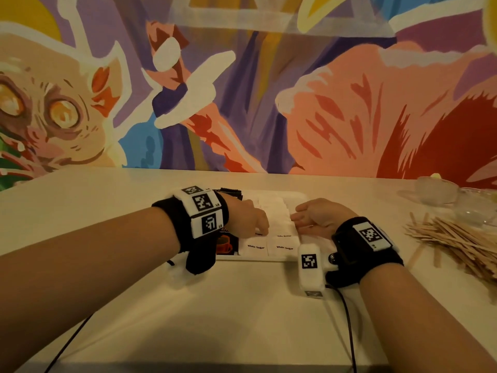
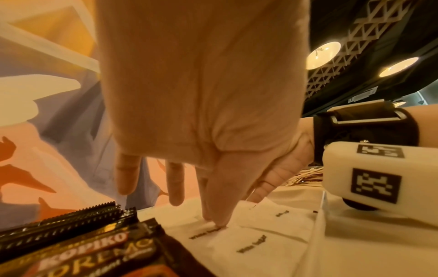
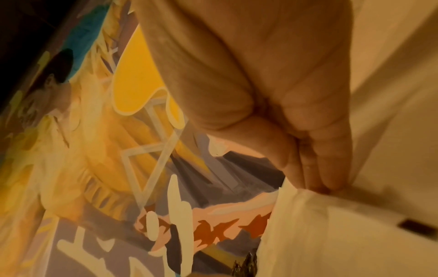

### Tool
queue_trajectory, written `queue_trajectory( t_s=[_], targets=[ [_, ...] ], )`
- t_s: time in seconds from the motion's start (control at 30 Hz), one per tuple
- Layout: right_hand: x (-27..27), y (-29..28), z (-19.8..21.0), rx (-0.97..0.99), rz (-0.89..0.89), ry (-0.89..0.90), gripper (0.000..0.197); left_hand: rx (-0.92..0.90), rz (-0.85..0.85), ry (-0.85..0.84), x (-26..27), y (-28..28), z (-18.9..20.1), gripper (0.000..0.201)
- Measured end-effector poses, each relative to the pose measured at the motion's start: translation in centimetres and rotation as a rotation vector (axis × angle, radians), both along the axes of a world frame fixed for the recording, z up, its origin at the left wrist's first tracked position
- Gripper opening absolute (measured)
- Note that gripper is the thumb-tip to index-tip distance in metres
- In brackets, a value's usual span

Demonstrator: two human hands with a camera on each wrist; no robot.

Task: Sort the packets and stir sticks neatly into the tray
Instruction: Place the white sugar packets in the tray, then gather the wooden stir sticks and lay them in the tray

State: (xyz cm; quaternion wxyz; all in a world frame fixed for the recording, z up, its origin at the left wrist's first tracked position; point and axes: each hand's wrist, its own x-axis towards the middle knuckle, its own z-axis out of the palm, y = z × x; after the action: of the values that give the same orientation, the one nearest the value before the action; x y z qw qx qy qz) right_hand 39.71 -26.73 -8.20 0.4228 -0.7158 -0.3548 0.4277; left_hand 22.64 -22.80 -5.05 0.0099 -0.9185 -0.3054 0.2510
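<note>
A shallow white tray [image 1: 269, 258] lies on the table in front of me. Dark coffee packets [image 1: 225, 244] [image 2: 94, 253] fill its left side, and white sugar packets [image 1: 285, 247] [image 2: 260, 243] lie overlapped in rows beside them. My left hand [image 1: 262, 232] [image 2: 217, 223] points down over the sugar rows and pinches the edge of one sugar packet between thumb and forefinger; its other fingers hang straight. My right hand [image 1: 294, 218] [image 3: 324, 187] stands on its edge with straight fingers held together against the right side of the sugar packets [image 3: 308, 234].
A loose heap of wooden stir sticks [image 1: 457, 243] [image 2: 305, 178] lies on the table to the right of the tray. Two clear glass bowls [image 1: 435, 191] stand behind it. A painted wall rises just beyond the table. Thin black cables [image 1: 349, 332] trail to the near edge.
</note>
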Motion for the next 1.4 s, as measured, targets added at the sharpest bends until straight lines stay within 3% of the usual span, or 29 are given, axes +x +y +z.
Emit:
queue_trajectory(
  t_s=[0.2, 0.53, 0.8, 0.9, 1.07, 1.2, 1.27, 1.33, 1.4],
  targets=[
    [0.8, 0.4, 0.2, 0.019, -0.069, -0.022, 0.041, -0.014, 0.146, -0.156, -0.4, 1.6, 1.1, 0.054],
    [0.0, 1.4, 0.4, -0.036, 0.01, -0.046, 0.046, 0.101, 0.124, 0.034, 1.2, -0.1, 1.6, 0.046],
    [0.1, 1.3, 0.5, -0.024, 0.022, -0.064, 0.039, 0.062, 0.108, 0.0, 1.0, 0.9, 1.1, 0.041],
    [0.6, 0.5, 1.1, -0.008, -0.016, -0.092, 0.037, 0.056, 0.118, -0.079, 1.1, 0.7, 1.2, 0.042],
    [2.6, -2.0, 1.9, 0.116, -0.055, -0.135, 0.037, -0.025, 0.116, -0.346, 2.6, -0.6, 1.5, 0.051],
    [6.1, -5.1, 2.1, 0.231, -0.202, -0.284, 0.033, -0.096, 0.047, -0.575, 5.0, -3.2, 1.9, 0.043],
    [9.3, -7.2, 2.4, 0.203, -0.332, -0.454, 0.029, -0.174, 0.037, -0.686, 6.6, -4.7, 2.0, 0.04],
    [12.5, -9.3, 2.5, 0.038, -0.387, -0.671, 0.022, -0.294, 0.058, -0.762, 8.3, -6.0, 1.8, 0.036],
    [15.1, -11.6, 2.3, -0.216, -0.379, -0.841, 0.035, -0.438, 0.109, -0.791, 10.0, -7.1, 1.5, 0.036]
  ],
)
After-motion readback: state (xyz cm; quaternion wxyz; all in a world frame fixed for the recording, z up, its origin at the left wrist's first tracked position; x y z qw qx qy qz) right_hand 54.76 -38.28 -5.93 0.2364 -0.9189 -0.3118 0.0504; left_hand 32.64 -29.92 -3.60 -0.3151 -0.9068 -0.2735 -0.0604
